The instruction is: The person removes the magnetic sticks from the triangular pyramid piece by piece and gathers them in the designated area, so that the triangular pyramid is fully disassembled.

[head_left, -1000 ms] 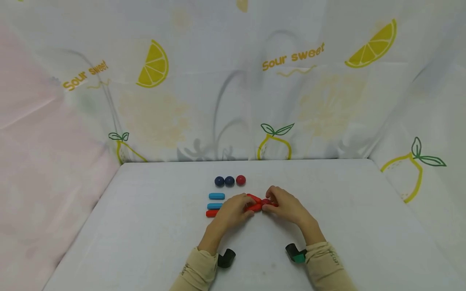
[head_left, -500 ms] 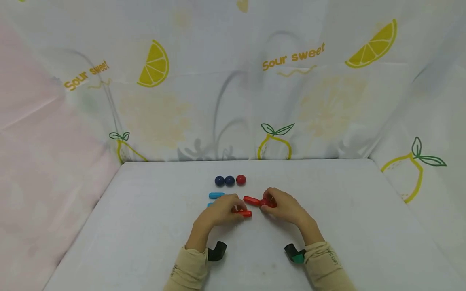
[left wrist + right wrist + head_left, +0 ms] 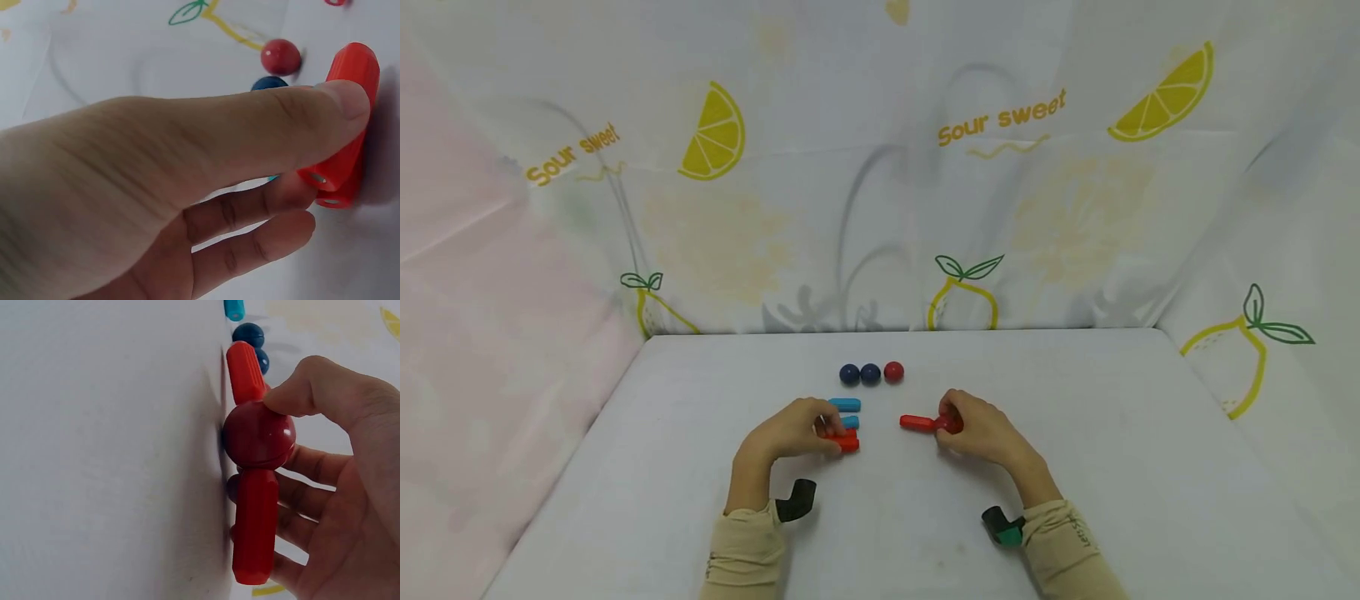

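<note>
Tabletop (image 3: 1075, 392), plain white, carries all the pieces. Toward its right side, the right hand (image 3: 988, 429) has its grip closed on a red ball (image 3: 257, 434) that joins a left red rod (image 3: 916, 423) and a right red rod (image 3: 255, 531), roughly in line. At left, the left hand (image 3: 786, 433) pinches a ridged red rod (image 3: 356, 62) close beside a second red rod (image 3: 344, 199), on the near side of two light-blue rods (image 3: 846, 405). Farther back sit two dark-blue balls (image 3: 870, 374) and a loose red ball (image 3: 893, 372). The pieces look light and stiff, probably plastic; the glossy balls may slip, while the rods' ridged sides should hold better. The joined piece seems best held at the ball, since levering a rod's end might strain the joint.
</note>
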The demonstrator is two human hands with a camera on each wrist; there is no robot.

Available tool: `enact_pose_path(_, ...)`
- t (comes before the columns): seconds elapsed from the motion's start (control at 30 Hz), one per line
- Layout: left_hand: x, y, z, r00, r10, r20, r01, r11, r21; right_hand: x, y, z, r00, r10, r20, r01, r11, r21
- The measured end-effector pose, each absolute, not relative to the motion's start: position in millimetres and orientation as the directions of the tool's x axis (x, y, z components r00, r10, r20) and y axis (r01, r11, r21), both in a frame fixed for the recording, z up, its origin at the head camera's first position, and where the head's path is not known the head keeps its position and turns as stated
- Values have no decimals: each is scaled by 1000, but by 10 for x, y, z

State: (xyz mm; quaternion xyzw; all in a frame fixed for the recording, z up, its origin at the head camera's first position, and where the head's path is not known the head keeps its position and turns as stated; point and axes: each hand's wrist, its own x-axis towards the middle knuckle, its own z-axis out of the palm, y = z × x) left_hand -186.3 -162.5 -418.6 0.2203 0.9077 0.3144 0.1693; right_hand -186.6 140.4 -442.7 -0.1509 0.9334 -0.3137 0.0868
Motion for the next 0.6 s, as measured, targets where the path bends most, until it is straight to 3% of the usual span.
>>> enact_pose_path(0.27, -1886, -1595, -4261, -864, 473, -170, 257, 706, 659, -1881, 1434, -4443, -936, -325, -133, -168, 748, -642)
enact_pose_path(0.6, -1899, -1641, -4299, -865, 492, -99, 321, 694, 645, -1888, 1462, -4410, -916, -376, -142, -195, 725, -660)
